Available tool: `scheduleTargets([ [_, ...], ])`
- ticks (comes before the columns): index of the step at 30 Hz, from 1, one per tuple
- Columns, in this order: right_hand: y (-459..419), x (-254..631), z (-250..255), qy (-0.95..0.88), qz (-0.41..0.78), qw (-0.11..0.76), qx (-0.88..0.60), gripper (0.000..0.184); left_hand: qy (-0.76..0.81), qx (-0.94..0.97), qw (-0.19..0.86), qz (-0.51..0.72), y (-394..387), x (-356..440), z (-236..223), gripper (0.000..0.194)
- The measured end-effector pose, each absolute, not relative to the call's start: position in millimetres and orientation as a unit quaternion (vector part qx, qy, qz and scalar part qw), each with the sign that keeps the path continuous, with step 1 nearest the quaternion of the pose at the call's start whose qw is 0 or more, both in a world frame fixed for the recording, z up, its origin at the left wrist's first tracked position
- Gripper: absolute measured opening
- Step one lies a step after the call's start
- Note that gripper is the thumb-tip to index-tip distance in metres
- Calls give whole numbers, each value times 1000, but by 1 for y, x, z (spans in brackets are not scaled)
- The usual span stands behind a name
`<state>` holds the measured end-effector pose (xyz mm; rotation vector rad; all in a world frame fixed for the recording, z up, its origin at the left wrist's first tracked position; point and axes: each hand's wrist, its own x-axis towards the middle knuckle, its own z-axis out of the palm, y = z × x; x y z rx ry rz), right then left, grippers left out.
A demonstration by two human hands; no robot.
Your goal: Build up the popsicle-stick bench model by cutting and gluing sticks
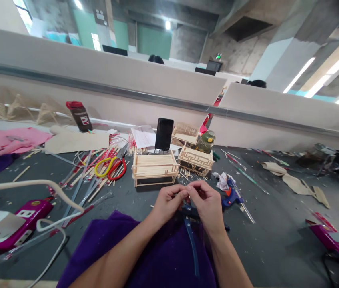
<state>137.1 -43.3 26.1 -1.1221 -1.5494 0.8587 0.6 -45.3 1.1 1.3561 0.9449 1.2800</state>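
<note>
My left hand and my right hand meet in the middle of the view, fingertips pinched close together. Whatever lies between them is too small or hidden to make out. Just beneath the hands is a blue-handled cutting tool, partly covered by them, resting over purple cloth. Beyond my left hand stands a small bench-like model of thin wooden sticks. A second stick model is to its right. To the right of my right hand lies a blue glue gun with a clear glue stick.
Scissors with yellow and red handles lie among scattered sticks on the left. A phone stands upright behind the models. Purple power strips sit at both sides, with a white cable looping across the left. A dark bottle stands near the partition.
</note>
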Motion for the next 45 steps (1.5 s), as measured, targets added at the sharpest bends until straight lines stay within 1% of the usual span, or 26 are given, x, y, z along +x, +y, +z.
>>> scheduleTargets([
  [1,-40,136,27,-658,324,492,-469,19,402,568,483,532,-44,-1,0,37],
  [3,-34,133,30,-700,259,466,-475,18,434,583,414,548,-40,-6,-2,30],
  [5,-30,132,33,-738,213,428,-476,19,456,600,337,564,-38,-11,-4,31],
  [7,-27,132,35,-755,202,394,-483,19,459,624,292,562,-37,-14,-7,34],
  [10,-23,129,35,-748,215,369,-508,20,472,646,256,542,-38,-15,-10,29],
  [14,-17,122,29,-733,247,382,-506,21,520,604,266,542,-40,-13,-10,30],
  [19,-16,125,17,-669,381,433,-470,22,533,569,291,555,-46,-6,-6,30],
  [21,-19,130,13,-650,406,440,-468,23,528,576,301,547,-49,-4,-4,31],
  [26,-25,138,4,-647,388,447,-481,22,521,610,306,513,-51,-1,-3,32],
  [31,-27,133,-4,-647,354,447,-507,23,536,646,305,451,-47,-6,-1,35],
  [36,-31,125,0,-677,282,415,-538,20,529,726,238,369,-46,-18,9,36],
  [38,-34,122,5,-693,264,403,-536,19,512,752,223,351,-49,-28,17,33],
  [40,-37,118,8,-709,281,392,-515,18,523,734,220,373,-51,-45,26,17],
  [42,-40,113,12,-721,316,381,-486,16,519,714,218,417,-53,-68,35,8],
  [45,-43,104,18,-723,366,371,-453,10,544,598,182,560,-52,-104,40,12],
])
